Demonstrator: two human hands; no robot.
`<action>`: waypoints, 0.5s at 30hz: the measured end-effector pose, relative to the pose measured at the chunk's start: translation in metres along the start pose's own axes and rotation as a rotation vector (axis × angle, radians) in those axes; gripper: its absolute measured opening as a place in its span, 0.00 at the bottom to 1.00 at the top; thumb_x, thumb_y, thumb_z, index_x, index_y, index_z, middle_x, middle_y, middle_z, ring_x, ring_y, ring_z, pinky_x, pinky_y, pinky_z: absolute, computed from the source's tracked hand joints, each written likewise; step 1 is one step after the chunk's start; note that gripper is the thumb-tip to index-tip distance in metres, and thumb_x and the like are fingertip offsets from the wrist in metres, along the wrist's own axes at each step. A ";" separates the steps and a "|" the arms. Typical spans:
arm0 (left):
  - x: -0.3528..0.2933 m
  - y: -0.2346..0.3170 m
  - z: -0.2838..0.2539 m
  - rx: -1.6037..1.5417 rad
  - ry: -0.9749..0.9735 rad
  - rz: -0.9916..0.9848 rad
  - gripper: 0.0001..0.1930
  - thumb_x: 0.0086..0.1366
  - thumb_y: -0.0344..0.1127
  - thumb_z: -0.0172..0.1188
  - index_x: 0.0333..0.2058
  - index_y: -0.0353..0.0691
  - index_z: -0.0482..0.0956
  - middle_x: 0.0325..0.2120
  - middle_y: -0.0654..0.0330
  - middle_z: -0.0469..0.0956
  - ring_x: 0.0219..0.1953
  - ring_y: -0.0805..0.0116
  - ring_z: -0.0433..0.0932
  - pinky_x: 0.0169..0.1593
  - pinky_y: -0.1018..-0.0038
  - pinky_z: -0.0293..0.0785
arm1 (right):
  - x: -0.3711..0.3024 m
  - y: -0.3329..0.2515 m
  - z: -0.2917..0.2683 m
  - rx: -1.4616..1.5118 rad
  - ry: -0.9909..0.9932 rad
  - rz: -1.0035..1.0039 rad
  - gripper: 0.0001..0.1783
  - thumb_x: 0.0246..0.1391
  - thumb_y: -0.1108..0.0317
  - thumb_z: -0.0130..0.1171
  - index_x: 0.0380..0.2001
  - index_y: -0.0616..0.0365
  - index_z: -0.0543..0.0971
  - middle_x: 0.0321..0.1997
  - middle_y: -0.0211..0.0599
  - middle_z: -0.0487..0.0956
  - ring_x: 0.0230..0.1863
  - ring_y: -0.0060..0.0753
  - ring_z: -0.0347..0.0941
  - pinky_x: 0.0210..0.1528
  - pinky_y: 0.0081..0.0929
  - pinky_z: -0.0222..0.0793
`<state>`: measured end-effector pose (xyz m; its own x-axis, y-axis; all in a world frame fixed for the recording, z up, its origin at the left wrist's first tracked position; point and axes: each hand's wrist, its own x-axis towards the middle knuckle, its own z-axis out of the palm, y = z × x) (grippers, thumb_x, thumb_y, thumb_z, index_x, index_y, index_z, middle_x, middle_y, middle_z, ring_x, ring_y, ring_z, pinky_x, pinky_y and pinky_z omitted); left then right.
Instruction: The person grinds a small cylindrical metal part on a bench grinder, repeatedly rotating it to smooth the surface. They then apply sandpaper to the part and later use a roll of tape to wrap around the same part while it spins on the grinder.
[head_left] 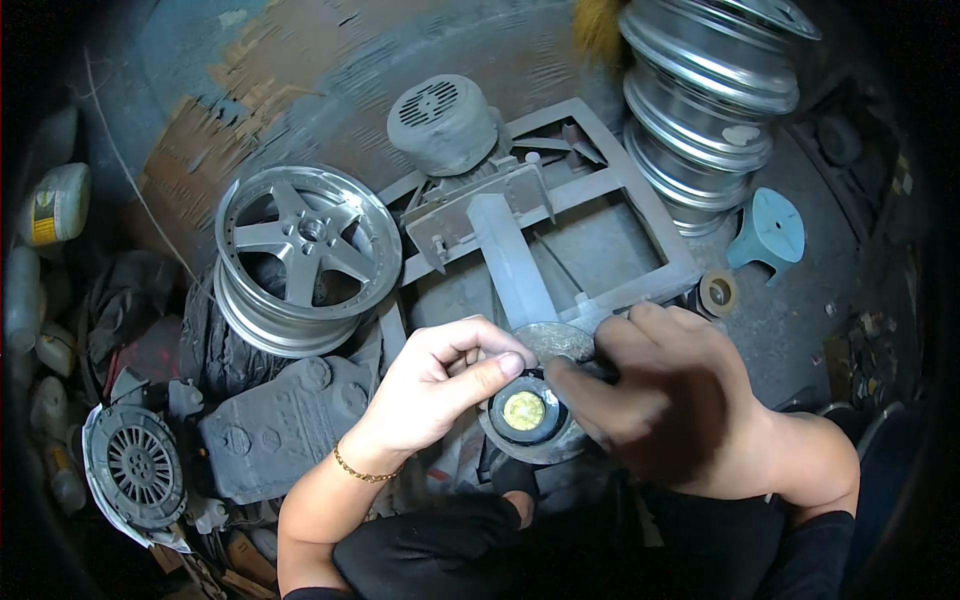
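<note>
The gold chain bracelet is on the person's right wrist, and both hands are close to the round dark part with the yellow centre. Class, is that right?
Not quite: the head view shows the gold chain bracelet on the left wrist. The left hand and right hand are indeed both close to the round dark part with the yellow centre.

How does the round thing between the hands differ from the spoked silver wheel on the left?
The round part is dark with a yellow centre; the wheel is silver with five spokes. The round part looks much smaller than the wheel. The round part sits between the left hand and right hand; the wheel stands apart from both. Both are circular.
</note>
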<state>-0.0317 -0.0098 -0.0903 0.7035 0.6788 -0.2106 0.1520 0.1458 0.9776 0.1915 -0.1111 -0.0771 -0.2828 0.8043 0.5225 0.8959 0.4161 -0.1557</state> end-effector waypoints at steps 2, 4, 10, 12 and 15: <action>0.001 0.001 0.002 -0.015 0.002 -0.006 0.09 0.71 0.32 0.62 0.42 0.32 0.82 0.34 0.66 0.82 0.37 0.83 0.74 0.43 0.83 0.71 | 0.004 0.004 -0.004 0.033 -0.088 0.005 0.16 0.45 0.65 0.65 0.40 0.43 0.87 0.29 0.30 0.70 0.31 0.35 0.72 0.31 0.30 0.66; 0.002 0.004 0.004 -0.059 0.024 -0.026 0.09 0.71 0.33 0.62 0.42 0.32 0.83 0.33 0.67 0.81 0.36 0.84 0.74 0.42 0.84 0.70 | 0.004 0.004 -0.001 0.029 -0.049 0.000 0.16 0.44 0.65 0.65 0.40 0.43 0.86 0.29 0.30 0.69 0.32 0.34 0.72 0.32 0.30 0.66; 0.000 0.000 0.001 0.040 0.017 -0.008 0.09 0.70 0.33 0.63 0.42 0.33 0.83 0.31 0.70 0.79 0.31 0.87 0.68 0.36 0.84 0.65 | 0.001 0.001 0.000 -0.020 0.007 -0.015 0.17 0.42 0.65 0.65 0.40 0.44 0.86 0.30 0.29 0.69 0.33 0.33 0.71 0.33 0.31 0.65; 0.000 0.000 0.004 0.029 0.026 0.009 0.09 0.71 0.33 0.63 0.43 0.33 0.83 0.31 0.70 0.79 0.30 0.87 0.67 0.35 0.84 0.64 | 0.003 0.002 0.000 -0.004 -0.030 -0.029 0.17 0.42 0.65 0.65 0.40 0.44 0.85 0.30 0.29 0.69 0.32 0.33 0.71 0.32 0.31 0.65; -0.001 -0.002 0.002 0.044 0.012 0.025 0.09 0.71 0.33 0.62 0.43 0.33 0.83 0.31 0.69 0.79 0.30 0.86 0.67 0.35 0.83 0.65 | 0.004 0.003 -0.005 0.004 -0.077 -0.034 0.17 0.43 0.66 0.64 0.41 0.46 0.85 0.30 0.29 0.68 0.32 0.33 0.71 0.32 0.31 0.65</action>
<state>-0.0311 -0.0116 -0.0918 0.6991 0.6903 -0.1862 0.1656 0.0970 0.9814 0.1945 -0.1085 -0.0710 -0.3392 0.8199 0.4613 0.8838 0.4457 -0.1423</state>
